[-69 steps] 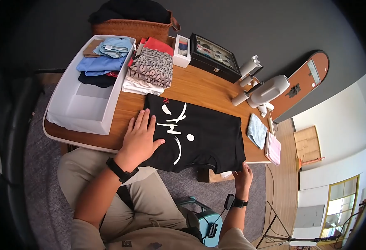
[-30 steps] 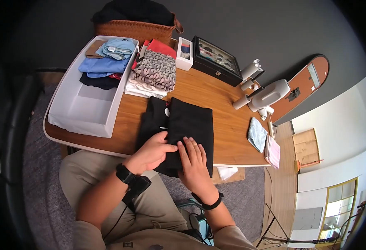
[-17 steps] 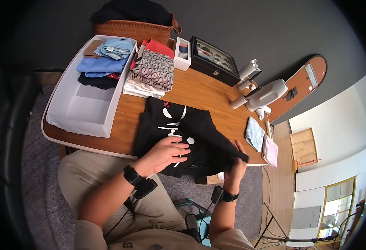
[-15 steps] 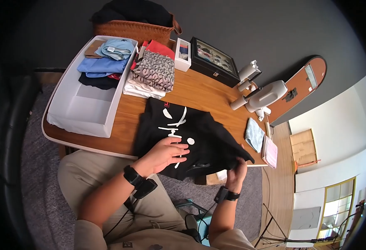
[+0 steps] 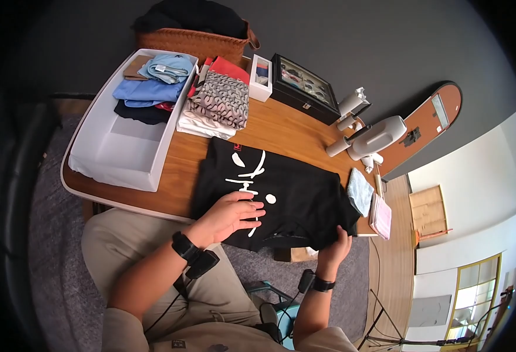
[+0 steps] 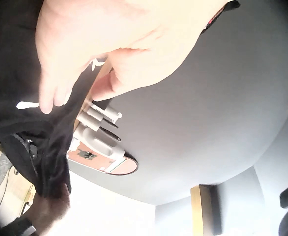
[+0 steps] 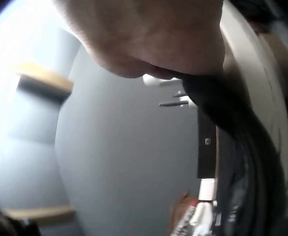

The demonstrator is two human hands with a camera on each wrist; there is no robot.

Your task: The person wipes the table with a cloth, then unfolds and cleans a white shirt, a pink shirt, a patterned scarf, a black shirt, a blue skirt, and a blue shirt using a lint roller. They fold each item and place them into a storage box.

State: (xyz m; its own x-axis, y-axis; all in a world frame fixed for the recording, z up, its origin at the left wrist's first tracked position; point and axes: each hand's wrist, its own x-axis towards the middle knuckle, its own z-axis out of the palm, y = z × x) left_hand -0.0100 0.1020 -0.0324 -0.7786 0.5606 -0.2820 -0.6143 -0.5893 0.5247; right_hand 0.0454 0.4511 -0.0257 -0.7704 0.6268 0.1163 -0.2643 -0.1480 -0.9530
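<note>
Black shirt (image 5: 305, 182) spread on the surface (image 5: 275, 120), overhanging its six o'clock edge: should handle light, soft, floppy, hardly fragile! Right grip (image 5: 335, 249) pinches the four o'clock corner, a good hold; left grip (image 5: 222, 218), fingers extended, lies over the white print (image 5: 271, 199).

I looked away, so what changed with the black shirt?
The folded side of the black shirt went back right, uncovering more white print. The right hand, on the fold before, now grips the shirt's edge. The white box and clothes pile stayed put.
</note>
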